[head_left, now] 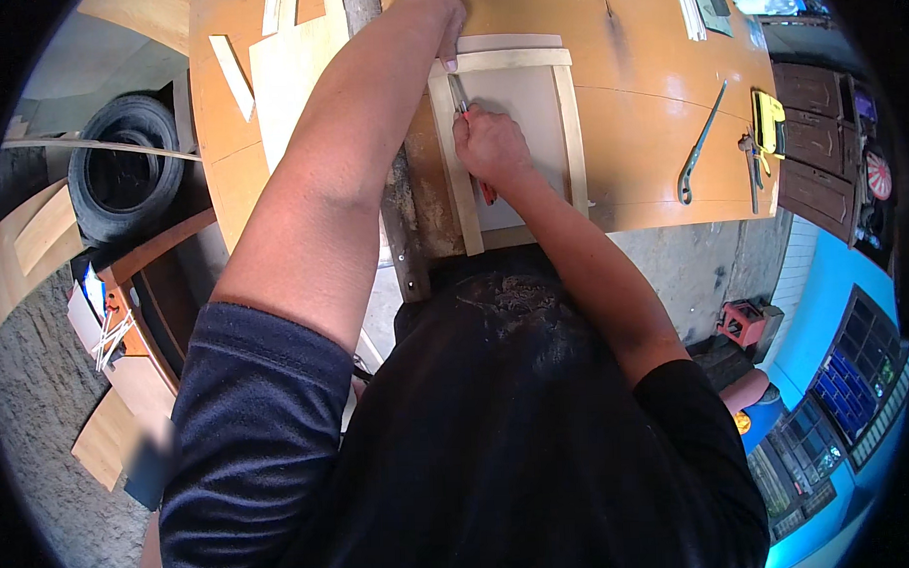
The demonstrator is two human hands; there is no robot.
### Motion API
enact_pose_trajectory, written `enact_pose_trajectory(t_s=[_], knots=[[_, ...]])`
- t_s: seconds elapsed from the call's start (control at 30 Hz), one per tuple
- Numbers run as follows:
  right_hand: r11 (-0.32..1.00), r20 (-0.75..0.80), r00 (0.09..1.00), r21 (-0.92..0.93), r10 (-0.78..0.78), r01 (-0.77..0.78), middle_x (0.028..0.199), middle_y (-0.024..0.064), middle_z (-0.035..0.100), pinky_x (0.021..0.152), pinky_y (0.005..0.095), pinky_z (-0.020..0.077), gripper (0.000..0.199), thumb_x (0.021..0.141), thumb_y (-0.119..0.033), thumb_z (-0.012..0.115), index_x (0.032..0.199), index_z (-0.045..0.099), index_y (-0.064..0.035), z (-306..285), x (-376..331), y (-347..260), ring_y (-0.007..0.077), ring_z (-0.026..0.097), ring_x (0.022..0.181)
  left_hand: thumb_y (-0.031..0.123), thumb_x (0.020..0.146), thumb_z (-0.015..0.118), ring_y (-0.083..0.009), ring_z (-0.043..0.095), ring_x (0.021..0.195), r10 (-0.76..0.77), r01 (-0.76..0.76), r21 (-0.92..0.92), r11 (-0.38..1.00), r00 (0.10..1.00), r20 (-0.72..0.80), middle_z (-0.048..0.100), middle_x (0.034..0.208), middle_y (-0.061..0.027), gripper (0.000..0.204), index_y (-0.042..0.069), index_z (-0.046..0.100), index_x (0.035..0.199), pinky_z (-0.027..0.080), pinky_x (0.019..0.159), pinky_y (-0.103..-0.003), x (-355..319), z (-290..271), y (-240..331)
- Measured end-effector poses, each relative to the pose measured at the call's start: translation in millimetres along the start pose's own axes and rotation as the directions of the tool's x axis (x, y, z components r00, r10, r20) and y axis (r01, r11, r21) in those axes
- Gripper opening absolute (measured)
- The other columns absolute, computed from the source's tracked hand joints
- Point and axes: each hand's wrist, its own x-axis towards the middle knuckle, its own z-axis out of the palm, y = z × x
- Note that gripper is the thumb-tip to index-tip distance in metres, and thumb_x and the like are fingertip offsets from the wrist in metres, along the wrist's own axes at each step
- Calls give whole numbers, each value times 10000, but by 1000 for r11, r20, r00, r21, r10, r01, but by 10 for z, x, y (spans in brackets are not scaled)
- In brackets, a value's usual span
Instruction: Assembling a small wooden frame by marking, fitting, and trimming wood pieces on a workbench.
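From the head view, the left hand (444, 29) presses fingertips down on the far-left corner of a wooden frame (567, 115) lying on the orange table (658, 97). The right hand (490, 143) is clenched around a red-handled cutter (461, 95), its blade against the frame's left rail.

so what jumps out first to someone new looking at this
A pale wooden frame lies on the orange workbench at top centre. The left hand presses its far corner while the right hand works a red-handled knife along its inner left edge. A black tyre sits at far left.
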Motion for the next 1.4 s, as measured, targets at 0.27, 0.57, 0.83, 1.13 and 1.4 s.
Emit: enact_pose_trajectory(t_s=[0.27,0.57,0.83,1.13,1.4], knots=[[996,-32,999,-83,-35,32,705,286,649,706,563,550,309,949,-249,536,817,619,17,61,17,47,494,654,686,388,587,966,-251,705,890,6,-6,2,1000,1000,-9,747,978,-84,525,97,793,988,560,800,-414,-148,20,48],[995,-28,1000,-96,13,-15,727,294,655,728,562,554,311,942,-258,543,860,639,26,77,69,19,502,650,709,365,610,962,-248,692,919,30,-30,-35,999,999,-14,739,1008,-88,529,107,782,1035,558,800,-421,-274,36,21],[1000,1,1000,-27,10,-10,727,294,655,716,567,548,312,952,-261,534,846,613,22,15,-32,-13,489,661,714,393,688,910,-248,683,813,270,-269,-40,962,963,25,740,912,-80,430,84,782,958,553,730,-440,-40,31,-193],[999,-24,999,-33,37,-38,728,292,658,719,567,547,325,968,-272,525,843,611,16,22,-12,39,484,665,720,384,685,915,-259,689,823,10,-8,-73,997,1000,25,738,909,-92,413,80,779,929,553,738,-453,-191,109,-12],[999,13,1000,-29,26,-26,743,294,664,729,565,549,345,970,-289,525,833,624,12,-9,4,-101,489,667,729,378,650,936,-268,698,881,27,-28,-51,998,999,-19,742,973,-97,475,72,782,978,557,783,-439,5,109,-141]])
